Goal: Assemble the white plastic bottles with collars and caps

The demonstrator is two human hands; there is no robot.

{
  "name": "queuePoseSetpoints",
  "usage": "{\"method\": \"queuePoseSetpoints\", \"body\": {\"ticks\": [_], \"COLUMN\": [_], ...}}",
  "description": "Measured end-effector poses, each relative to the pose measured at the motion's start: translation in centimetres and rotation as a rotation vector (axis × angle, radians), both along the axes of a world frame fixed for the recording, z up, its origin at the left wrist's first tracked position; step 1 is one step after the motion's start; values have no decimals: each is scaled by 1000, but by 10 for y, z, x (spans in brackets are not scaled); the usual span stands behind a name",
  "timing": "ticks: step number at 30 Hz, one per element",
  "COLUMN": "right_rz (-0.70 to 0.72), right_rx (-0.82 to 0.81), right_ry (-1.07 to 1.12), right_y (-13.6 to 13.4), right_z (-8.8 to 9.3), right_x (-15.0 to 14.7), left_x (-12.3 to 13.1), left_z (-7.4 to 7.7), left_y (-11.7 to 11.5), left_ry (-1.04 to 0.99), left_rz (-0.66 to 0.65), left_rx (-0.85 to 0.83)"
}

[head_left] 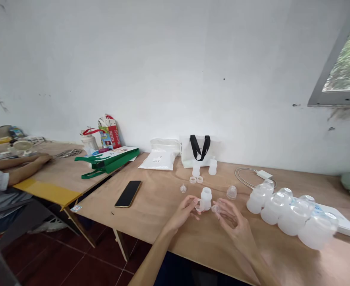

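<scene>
A frosted, open-topped baby bottle (206, 196) stands upright between my two hands. My left hand (184, 212) pinches a translucent screw ring (199, 205) just left of the bottle. In the fingers of my right hand (232, 217) is a clear silicone bottle nipple (215, 209), to the bottle's right. A clear dome cap (231, 192) lies beyond the right hand, and another nipple (183, 188) sits beyond the left. Farther back are two loose rings (193, 180) and two more open bottles, one on the left (196, 171) and one on the right (212, 167).
Several capped bottles (292, 216) line the right side, beside a white power strip (338, 222) and a charger with cable (264, 174). A phone (128, 194), white package (157, 160), white bag (189, 153) and green bag (112, 161) surround the work area. Another person's arms (26, 165) rest at the left table.
</scene>
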State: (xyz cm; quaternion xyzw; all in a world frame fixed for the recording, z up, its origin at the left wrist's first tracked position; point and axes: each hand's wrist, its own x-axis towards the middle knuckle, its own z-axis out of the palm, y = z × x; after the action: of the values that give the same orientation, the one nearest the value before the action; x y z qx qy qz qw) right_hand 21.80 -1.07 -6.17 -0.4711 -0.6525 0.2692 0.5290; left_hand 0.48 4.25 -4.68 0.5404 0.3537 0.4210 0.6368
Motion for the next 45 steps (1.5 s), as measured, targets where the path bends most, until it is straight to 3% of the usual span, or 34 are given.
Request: {"method": "queuePoseSetpoints", "body": {"ticks": [5,13,24,35,45], "right_rz": [-16,-80,-105,-163,-113], "right_rx": [118,300,255,328,292], "right_ry": [-162,-339,-331,-332,-598], "right_y": [-9,-2,-4,-6,-8], "right_z": [12,1,5,7,11], "right_x": [2,-10,-12,-15,-14], "left_x": [12,22,20,21,20], "left_z": [6,13,15,20,18], "left_y": [-14,-28,-27,-31,-28], "left_ry": [-67,-114,-116,-118,-68], "left_rz": [-97,-125,-107,-82,-37], "left_rx": [-3,-26,-28,-36,29]}}
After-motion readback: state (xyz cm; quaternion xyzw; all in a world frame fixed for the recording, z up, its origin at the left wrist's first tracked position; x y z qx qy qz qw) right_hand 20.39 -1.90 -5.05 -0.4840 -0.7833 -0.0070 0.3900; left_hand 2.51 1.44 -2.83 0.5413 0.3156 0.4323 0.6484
